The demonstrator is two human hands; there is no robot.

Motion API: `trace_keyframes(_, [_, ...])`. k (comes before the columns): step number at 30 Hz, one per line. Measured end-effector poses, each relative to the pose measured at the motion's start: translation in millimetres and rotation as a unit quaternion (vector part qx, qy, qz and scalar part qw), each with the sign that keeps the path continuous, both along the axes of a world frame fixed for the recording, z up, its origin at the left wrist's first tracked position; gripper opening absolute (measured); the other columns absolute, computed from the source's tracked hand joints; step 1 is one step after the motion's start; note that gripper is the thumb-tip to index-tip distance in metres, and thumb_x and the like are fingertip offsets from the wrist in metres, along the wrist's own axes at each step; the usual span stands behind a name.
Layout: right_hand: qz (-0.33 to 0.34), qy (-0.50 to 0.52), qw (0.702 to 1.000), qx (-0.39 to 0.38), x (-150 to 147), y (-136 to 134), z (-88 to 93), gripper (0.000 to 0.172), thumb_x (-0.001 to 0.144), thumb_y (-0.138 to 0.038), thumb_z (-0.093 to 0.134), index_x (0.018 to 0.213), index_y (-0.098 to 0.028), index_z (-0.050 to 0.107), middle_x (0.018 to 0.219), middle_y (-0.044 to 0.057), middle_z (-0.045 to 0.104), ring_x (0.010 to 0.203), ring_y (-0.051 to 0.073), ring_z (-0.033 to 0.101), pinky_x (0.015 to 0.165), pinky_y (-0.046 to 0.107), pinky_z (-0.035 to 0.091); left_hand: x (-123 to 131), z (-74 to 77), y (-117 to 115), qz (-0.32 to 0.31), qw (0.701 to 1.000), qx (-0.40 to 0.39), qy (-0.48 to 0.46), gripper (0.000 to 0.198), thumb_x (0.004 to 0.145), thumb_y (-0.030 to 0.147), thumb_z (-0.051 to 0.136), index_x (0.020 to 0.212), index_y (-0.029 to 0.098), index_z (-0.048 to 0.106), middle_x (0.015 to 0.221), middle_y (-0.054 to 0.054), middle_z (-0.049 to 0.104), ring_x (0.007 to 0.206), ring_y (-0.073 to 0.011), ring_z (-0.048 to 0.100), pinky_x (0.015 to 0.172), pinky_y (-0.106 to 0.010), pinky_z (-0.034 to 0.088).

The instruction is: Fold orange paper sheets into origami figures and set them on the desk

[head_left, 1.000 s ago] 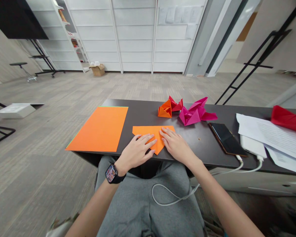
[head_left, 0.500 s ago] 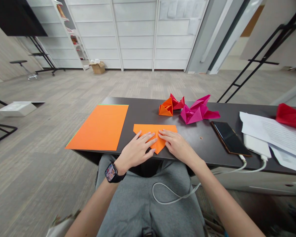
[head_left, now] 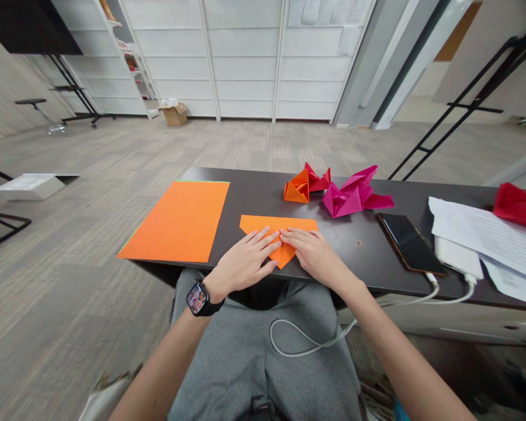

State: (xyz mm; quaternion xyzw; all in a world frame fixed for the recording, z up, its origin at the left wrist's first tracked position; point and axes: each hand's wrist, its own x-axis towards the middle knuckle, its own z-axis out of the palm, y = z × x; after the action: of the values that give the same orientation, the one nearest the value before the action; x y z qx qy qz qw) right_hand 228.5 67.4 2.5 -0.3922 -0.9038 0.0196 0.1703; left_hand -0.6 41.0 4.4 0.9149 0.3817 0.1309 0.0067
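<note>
A folded piece of orange paper lies flat at the front of the dark table, its straight edge away from me and its point toward me. My left hand rests on its left part with the fingers stretched out flat. On the right part lies my right hand, fingers extended and pressed down near the middle. The two sets of fingertips almost meet at the centre, and they cover much of the folds. Neither hand grips the paper; both press it from above.
Orange sheets lie stacked at the table's left end. Behind the folded paper sit an orange folded shape, a red one and a magenta one. To the right are a phone, a cabled white power bank and printed papers.
My right fingers have shifted slightly inward and lie flatter on the paper. My left hand stays nearly in place. The whole view has tilted a little.
</note>
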Motion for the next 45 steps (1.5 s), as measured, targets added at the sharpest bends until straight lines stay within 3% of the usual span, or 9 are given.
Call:
trace_keyframes(15, [-0.004, -0.050, 0.999, 0.003, -0.4, 2.7, -0.6, 0.053, 0.093, -0.007, 0.038, 0.142, -0.019, 0.052, 0.142, 0.011, 0.058, 0.126, 0.025, 0.056, 0.101, 0.043, 0.043, -0.1, -1.0, 0.2, 0.007, 1.000, -0.012, 0.017, 0.055, 0.104, 0.047, 0.033, 0.148, 0.015, 0.042, 0.157, -0.008, 0.042, 0.150, -0.0242, 0.028, 0.123, -0.042, 0.023])
trace_keyframes(20, [-0.008, -0.066, 0.998, 0.011, -2.3, 4.8, -0.9, 0.053, 0.091, -0.007, 0.040, 0.142, -0.016, 0.052, 0.140, 0.013, 0.058, 0.120, 0.027, 0.057, 0.098, 0.044, 0.044, 0.0, 2.2, 0.9, -0.003, 1.000, 0.023, 0.013, 0.050, 0.105, 0.044, 0.032, 0.144, 0.017, 0.047, 0.159, -0.012, 0.038, 0.151, -0.0252, 0.027, 0.122, -0.045, 0.027])
trace_keyframes(22, [-0.008, -0.064, 0.998, 0.012, -3.2, 5.1, 0.0, 0.052, 0.091, -0.008, 0.041, 0.141, -0.017, 0.053, 0.139, 0.013, 0.059, 0.118, 0.027, 0.058, 0.097, 0.045, 0.044, 0.6, 4.0, -0.3, 0.005, 0.999, 0.042, 0.011, 0.045, 0.104, 0.040, 0.037, 0.141, 0.017, 0.051, 0.157, -0.014, 0.040, 0.148, -0.0271, 0.033, 0.120, -0.045, 0.031])
trace_keyframes(25, [-0.005, -0.068, 0.998, 0.013, -4.0, 5.0, 2.9, 0.052, 0.091, -0.008, 0.041, 0.141, -0.018, 0.054, 0.137, 0.012, 0.060, 0.115, 0.027, 0.059, 0.094, 0.043, 0.045, 1.9, 3.5, -7.1, 0.010, 0.998, 0.063, 0.018, 0.040, 0.102, 0.029, 0.041, 0.136, 0.014, 0.055, 0.140, -0.016, 0.056, 0.134, -0.0273, 0.051, 0.113, -0.043, 0.040])
trace_keyframes(27, [-0.002, -0.074, 0.997, 0.014, -4.1, 4.4, 5.0, 0.051, 0.092, -0.008, 0.042, 0.141, -0.019, 0.053, 0.137, 0.012, 0.060, 0.114, 0.026, 0.059, 0.094, 0.042, 0.045, 2.8, 0.2, -15.3, -0.024, 0.997, 0.076, 0.019, 0.039, 0.100, 0.023, 0.041, 0.134, 0.012, 0.056, 0.131, -0.015, 0.062, 0.127, -0.0262, 0.057, 0.111, -0.042, 0.043])
trace_keyframes(30, [0.001, -0.085, 0.996, 0.016, -4.3, 4.1, 6.2, 0.051, 0.092, -0.008, 0.041, 0.141, -0.017, 0.053, 0.138, 0.012, 0.059, 0.116, 0.027, 0.058, 0.094, 0.042, 0.045, 4.0, -5.4, -28.7, -0.064, 0.994, 0.089, -0.012, 0.040, 0.098, 0.027, 0.045, 0.133, 0.011, 0.057, 0.134, -0.015, 0.063, 0.130, -0.0266, 0.055, 0.112, -0.041, 0.044])
trace_keyframes(35, [-0.003, -0.076, 0.997, 0.018, -4.3, 5.6, 6.4, 0.051, 0.092, -0.006, 0.041, 0.140, -0.016, 0.054, 0.139, 0.012, 0.060, 0.116, 0.027, 0.059, 0.096, 0.045, 0.046, 4.9, -5.4, -38.8, -0.051, 0.996, 0.054, -0.040, 0.044, 0.098, 0.031, 0.048, 0.136, 0.010, 0.055, 0.138, -0.014, 0.061, 0.135, -0.0253, 0.052, 0.116, -0.041, 0.040])
trace_keyframes(40, [0.032, 0.004, 0.999, 0.031, -0.7, -19.8, 17.8, 0.053, 0.088, -0.001, 0.037, 0.135, -0.016, 0.058, 0.142, 0.014, 0.057, 0.133, 0.026, 0.051, 0.107, 0.048, 0.044, 4.1, -0.4, -39.0, -0.043, 0.998, 0.025, -0.049, 0.046, 0.099, 0.034, 0.047, 0.139, 0.012, 0.052, 0.142, -0.013, 0.058, 0.139, -0.0244, 0.049, 0.119, -0.042, 0.037])
trace_keyframes(45, [0.061, 0.058, 0.996, -0.011, 1.6, -64.4, 16.4, 0.054, 0.083, 0.000, 0.042, 0.131, -0.017, 0.061, 0.134, 0.012, 0.065, 0.123, 0.023, 0.061, 0.104, 0.045, 0.050, -1.0, 3.7, -39.6, -0.054, 0.998, -0.004, -0.039, 0.045, 0.100, 0.032, 0.044, 0.139, 0.011, 0.050, 0.147, -0.012, 0.054, 0.144, -0.0233, 0.042, 0.124, -0.042, 0.027])
